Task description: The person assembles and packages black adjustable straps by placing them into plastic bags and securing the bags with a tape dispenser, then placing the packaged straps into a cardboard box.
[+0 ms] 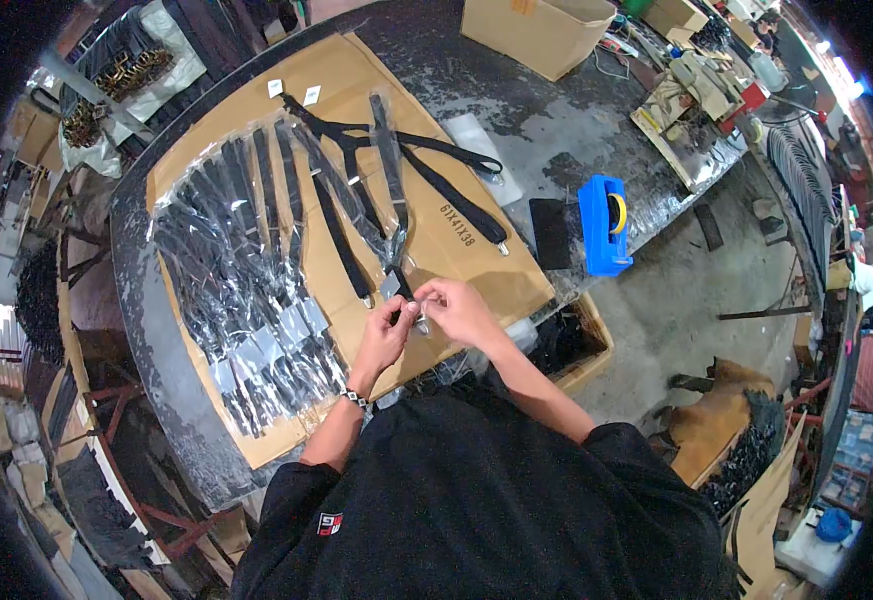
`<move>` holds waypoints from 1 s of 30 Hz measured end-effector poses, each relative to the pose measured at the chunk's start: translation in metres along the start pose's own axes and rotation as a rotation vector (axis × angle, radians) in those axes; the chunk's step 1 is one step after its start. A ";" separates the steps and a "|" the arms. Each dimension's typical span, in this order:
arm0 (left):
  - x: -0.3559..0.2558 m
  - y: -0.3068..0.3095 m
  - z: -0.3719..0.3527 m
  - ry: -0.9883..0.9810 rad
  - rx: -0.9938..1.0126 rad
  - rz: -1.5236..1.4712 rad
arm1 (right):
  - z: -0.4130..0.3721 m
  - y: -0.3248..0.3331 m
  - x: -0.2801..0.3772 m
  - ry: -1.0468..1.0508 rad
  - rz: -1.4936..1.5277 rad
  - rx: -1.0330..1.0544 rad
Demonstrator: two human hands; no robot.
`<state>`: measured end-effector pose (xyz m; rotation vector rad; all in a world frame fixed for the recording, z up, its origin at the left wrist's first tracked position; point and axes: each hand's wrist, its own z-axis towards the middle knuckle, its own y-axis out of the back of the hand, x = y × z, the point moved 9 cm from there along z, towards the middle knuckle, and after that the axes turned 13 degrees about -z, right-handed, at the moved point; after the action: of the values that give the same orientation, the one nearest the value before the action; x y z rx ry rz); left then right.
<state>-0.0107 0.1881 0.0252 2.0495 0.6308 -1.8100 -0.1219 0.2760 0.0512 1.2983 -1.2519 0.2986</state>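
My left hand (386, 332) pinches the lower end of a pair of black suspenders (392, 185) in a clear plastic bag. My right hand (459, 312) is beside it, its fingertips pinched on the same end of the bag; the exact grip is partly hidden. From my hands the bagged straps spread away in a V across a flat cardboard sheet (501, 275). Under and beside them lie unwrapped black suspenders (448, 197) with metal clips. To the left, several bagged suspenders (226, 235) overlap in a row, with grey cards at their near ends.
A blue tape dispenser (596, 232) with yellow-cored tape stands at the table's right edge, next to a dark flat piece (550, 235). Two white tags (312, 94) lie at the cardboard's far edge. A cardboard box (536, 35) sits at the back; an open box (596, 345) is below right.
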 end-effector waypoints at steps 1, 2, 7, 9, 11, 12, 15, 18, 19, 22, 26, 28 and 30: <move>0.004 0.001 0.001 0.050 -0.019 -0.027 | 0.000 0.001 0.001 -0.001 0.002 0.001; 0.008 0.002 0.002 0.100 -0.037 -0.055 | 0.001 0.000 0.001 -0.007 -0.001 0.008; 0.013 0.003 0.001 0.203 -0.020 -0.215 | 0.003 0.004 0.000 0.043 -0.041 -0.071; 0.016 0.001 0.001 0.166 0.022 -0.264 | 0.004 0.004 -0.006 0.021 0.008 -0.056; 0.019 0.002 0.001 0.129 0.048 -0.184 | 0.004 0.005 -0.009 0.004 0.016 -0.035; 0.020 0.003 0.001 0.109 0.059 -0.144 | 0.003 0.004 -0.010 -0.001 0.000 -0.022; 0.015 0.004 0.000 0.088 0.037 -0.103 | 0.004 0.002 -0.010 0.002 0.034 -0.018; 0.015 0.010 0.004 -0.030 -0.031 0.040 | 0.007 -0.002 -0.011 0.028 0.058 -0.008; 0.016 0.011 0.005 0.000 -0.040 0.021 | 0.007 -0.003 -0.009 0.039 0.057 -0.002; 0.014 0.010 0.003 0.098 -0.052 -0.070 | 0.006 -0.006 -0.011 -0.006 0.086 0.028; 0.003 0.000 -0.001 0.145 -0.003 -0.152 | 0.006 -0.001 -0.014 0.012 0.077 -0.022; -0.001 -0.003 -0.001 0.116 0.027 -0.112 | 0.005 0.003 -0.013 0.016 0.056 -0.026; -0.005 -0.005 -0.001 0.088 0.054 -0.059 | 0.004 0.006 -0.009 0.006 0.013 -0.022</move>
<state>-0.0129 0.1919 0.0309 2.1774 0.6799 -1.7960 -0.1314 0.2791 0.0461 1.2702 -1.2558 0.2974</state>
